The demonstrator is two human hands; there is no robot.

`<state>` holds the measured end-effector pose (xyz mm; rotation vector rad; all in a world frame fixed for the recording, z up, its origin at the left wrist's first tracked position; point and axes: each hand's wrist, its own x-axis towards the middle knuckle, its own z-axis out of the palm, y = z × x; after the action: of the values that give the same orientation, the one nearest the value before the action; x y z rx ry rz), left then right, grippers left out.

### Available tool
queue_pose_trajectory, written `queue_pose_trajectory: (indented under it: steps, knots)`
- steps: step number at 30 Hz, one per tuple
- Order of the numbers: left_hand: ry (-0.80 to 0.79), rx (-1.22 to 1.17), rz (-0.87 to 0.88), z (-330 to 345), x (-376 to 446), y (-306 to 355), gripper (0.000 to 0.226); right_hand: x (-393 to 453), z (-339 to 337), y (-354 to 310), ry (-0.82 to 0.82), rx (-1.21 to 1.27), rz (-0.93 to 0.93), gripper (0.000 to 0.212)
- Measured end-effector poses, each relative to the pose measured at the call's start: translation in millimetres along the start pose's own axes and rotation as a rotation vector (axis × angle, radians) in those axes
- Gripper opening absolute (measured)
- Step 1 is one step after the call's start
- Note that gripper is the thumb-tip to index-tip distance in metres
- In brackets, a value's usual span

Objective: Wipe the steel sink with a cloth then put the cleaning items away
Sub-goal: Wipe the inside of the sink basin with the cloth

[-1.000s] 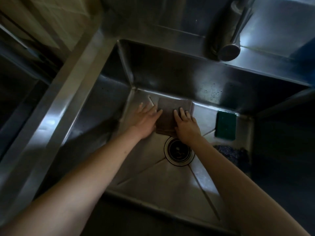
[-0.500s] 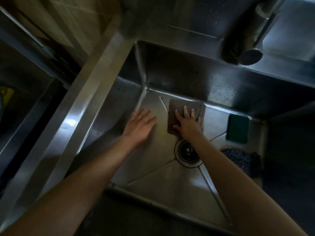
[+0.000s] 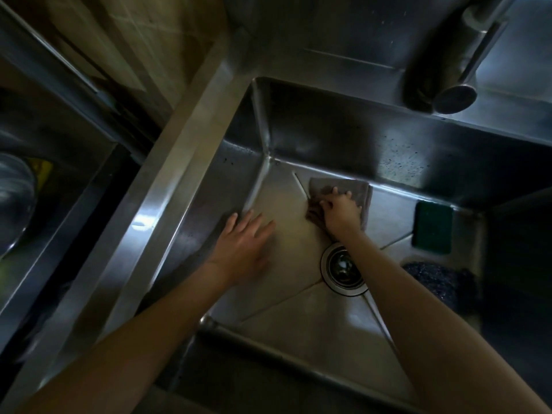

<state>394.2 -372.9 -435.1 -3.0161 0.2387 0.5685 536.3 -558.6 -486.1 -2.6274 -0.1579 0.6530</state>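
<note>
Right hand [image 3: 342, 212] presses cloth [image 3: 357, 189] on sink [image 3: 313, 318] floor, fingers curled into fabric — left hand [image 3: 243, 245] flat, fingers spread, holding nothing.

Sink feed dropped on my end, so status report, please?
Left hand flat on sink floor, right hand gripping cloth near back wall. Green sponge and dark scrubber lie right of drain.

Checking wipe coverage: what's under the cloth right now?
The cloth lies on the sink floor by the back wall, right hand pressing on it. Steel directly beneath is covered. The drain stays exposed.
</note>
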Motion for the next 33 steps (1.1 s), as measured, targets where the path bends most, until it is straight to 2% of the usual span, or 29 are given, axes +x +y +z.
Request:
queue_pose_trajectory:
  steps: [4,6,10,11,13,15,19,23,24,25,26,27,28,30,33]
  knots:
    - [-0.095,-0.044,-0.019,-15.8,-12.6,1.8,0.078,-1.1,-5.8,-6.4,0.078,0.228,0.042,0.026]
    - [-0.060,0.013,-0.048,-19.8,-17.1,2.2,0.076,-5.8,-11.6,-8.0,0.075,0.262,0.038,0.027]
    - [-0.130,0.146,-0.050,-22.3,-34.8,2.5,0.083,-15.3,-19.1,-4.0,0.078,0.340,0.040,0.027]
    - [-0.115,0.159,-0.051,-23.2,-39.3,4.4,0.083,-17.5,-20.7,-2.2,0.068,0.362,0.040,0.027]
    - [-0.183,0.269,-0.044,-34.1,-50.0,10.5,0.073,-22.6,-25.9,0.2,0.022,0.450,0.058,0.027]
    - [-0.136,0.409,-0.012,-40.5,-62.6,19.6,0.043,-23.3,-27.9,0.2,-0.025,0.565,0.088,0.026]
    - [-0.176,0.505,-0.103,-41.0,-76.2,26.6,0.047,-26.2,-24.9,-13.6,-0.106,0.749,0.154,0.024]
    - [-0.374,0.574,-0.097,-49.6,-78.4,25.1,0.043,-28.7,-17.7,-44.9,-0.158,0.959,0.204,0.026]
    - [-0.377,0.606,-0.081,-55.7,-81.0,22.3,0.044,-27.6,-15.9,-52.1,-0.162,1.034,0.216,0.023]
    - [-0.360,0.604,-0.079,-60.6,-83.9,18.8,0.045,-26.5,-14.6,-58.0,-0.164,1.098,0.222,0.020]
    - [-0.262,0.610,-0.074,-63.7,-87.1,12.3,0.046,-24.0,-13.1,-63.1,-0.155,1.152,0.217,0.019]
    - [-0.078,0.600,-0.050,-70.8,-89.1,7.2,0.047,-20.3,-11.6,-67.5,-0.123,1.198,0.210,0.018]
    - [0.022,0.571,-0.036,-72.1,-93.4,2.2,0.049,-20.1,-11.3,-71.2,-0.092,1.226,0.200,0.014]
    - [-0.040,0.487,0.013,-68.6,-99.6,-3.6,0.053,-23.9,-15.0,-78.1,-0.056,1.255,0.208,0.021]
    - [-0.052,0.407,0.010,-69.8,-101.3,-3.2,0.078,-27.0,-17.8,-84.8,-0.053,1.262,0.201,0.026]
